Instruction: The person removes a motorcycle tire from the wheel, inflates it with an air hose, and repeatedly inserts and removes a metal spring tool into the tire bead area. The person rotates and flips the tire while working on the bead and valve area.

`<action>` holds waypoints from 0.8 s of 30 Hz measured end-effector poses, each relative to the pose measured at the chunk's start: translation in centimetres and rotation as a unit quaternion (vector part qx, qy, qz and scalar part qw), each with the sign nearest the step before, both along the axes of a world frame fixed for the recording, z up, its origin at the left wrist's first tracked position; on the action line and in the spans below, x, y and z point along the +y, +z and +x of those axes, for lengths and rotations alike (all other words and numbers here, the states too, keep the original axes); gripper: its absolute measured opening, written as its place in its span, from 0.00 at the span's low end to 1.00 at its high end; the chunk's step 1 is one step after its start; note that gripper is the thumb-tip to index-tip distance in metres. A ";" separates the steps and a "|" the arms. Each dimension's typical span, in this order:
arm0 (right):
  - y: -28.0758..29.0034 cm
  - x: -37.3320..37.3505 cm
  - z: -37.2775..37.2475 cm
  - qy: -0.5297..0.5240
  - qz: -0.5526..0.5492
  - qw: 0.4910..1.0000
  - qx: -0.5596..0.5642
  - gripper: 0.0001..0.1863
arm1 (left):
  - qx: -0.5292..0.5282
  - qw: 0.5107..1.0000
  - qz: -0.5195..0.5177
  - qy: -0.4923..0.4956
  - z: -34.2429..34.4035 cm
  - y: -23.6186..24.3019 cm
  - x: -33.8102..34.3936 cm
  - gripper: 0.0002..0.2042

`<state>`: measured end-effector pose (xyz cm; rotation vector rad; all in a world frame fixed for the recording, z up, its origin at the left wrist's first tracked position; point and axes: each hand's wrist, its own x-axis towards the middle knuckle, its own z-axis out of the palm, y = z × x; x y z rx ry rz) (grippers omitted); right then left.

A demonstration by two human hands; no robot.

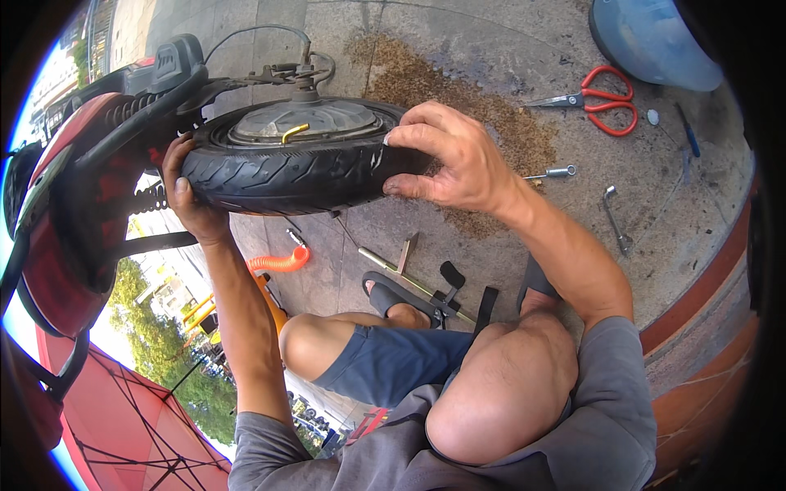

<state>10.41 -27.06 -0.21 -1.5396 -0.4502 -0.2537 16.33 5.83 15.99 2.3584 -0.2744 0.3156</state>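
Between my two hands is a black scooter tyre [286, 176], fitted round a grey hub [327, 123] with a yellow valve stem [295, 132]. My left hand [192, 192] grips the tyre's left end, thumb on the tread and fingers curled over the edge. On the opposite end, my right hand [442, 155] clamps the tyre, its thumb below and its fingers above. The wheel is still joined by its axle to the red and black scooter [90, 172] at the left, and a cable runs from the axle. The tyre's underside is hidden.
On the paved ground lie red-handled scissors [602, 100], a small socket tool [561, 172], a bent wrench [614, 219] and a blue-handled tool [689, 135]. A blue translucent container [655, 41] stands far right. An orange coiled air hose [282, 260] and a metal bar tool [409, 278] lie near my sandal.
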 end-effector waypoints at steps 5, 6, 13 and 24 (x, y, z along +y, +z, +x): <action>0.4 0.0 -0.3 0.001 0.006 1.000 -0.012 0.24 | -0.003 1.000 -0.003 0.008 0.3 -0.1 0.1 0.31; 0.5 0.0 -0.3 0.008 0.005 1.000 -0.009 0.24 | -0.004 1.000 -0.003 0.008 0.3 -0.1 0.0 0.31; 0.6 -0.4 0.8 0.060 0.021 0.997 -0.032 0.21 | -0.014 1.000 0.021 0.012 0.5 -0.1 -0.6 0.31; 0.3 -0.3 1.3 0.126 0.043 0.990 -0.035 0.19 | -0.022 1.000 0.018 0.007 0.1 -0.1 -1.0 0.30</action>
